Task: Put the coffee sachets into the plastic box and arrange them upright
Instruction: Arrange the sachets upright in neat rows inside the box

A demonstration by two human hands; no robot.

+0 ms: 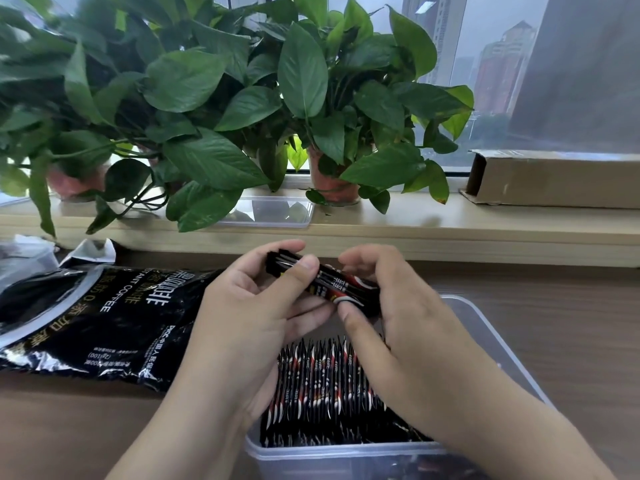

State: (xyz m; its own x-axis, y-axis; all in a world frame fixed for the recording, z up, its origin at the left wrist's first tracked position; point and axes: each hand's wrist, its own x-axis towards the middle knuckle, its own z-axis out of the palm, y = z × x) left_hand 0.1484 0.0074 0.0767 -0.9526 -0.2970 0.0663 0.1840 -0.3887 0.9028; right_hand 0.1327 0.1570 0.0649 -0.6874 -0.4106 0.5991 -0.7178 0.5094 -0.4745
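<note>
Both hands, left [256,299] and right [391,299], grip a sachet bundle [325,282] above the box [498,348] (packed rows upright inside).

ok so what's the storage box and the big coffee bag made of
The plastic box looks like clear, slightly frosted plastic: the sachets show through its walls. The coffee bag looks like glossy black foil or plastic film, judging by its crinkles and bright glare.

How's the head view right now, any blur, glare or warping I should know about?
Head view: hands and held sachets fairly sharp; far-left leaves smeared; glare on the coffee bag; wide-angle bends the windowsill; soft daylight, faint shadows.
</note>
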